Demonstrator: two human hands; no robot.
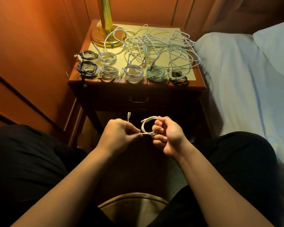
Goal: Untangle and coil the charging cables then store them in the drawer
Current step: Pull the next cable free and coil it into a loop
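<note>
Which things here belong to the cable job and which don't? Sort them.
Job:
white cable, held by left hand and right hand
tangled cables
coiled cables
drawer

Lying about:
brass lamp
bed
pillow

Wood-panelled wall (31, 38) on left and behind, reddish-orange under warm light. Dark wooden desk (138, 90) stands against back wall, a yellowish mat (184, 74) covering its top. Brass lamp (106, 28) at its rear left corner; only column and round base visible. Bed (236, 79) just beside desk on right, pale sheet, pillow (275, 45) at head end. Light patterned floor (179, 177) shows low in view. Rounded chair seat edge (134, 199) at bottom centre.
</note>
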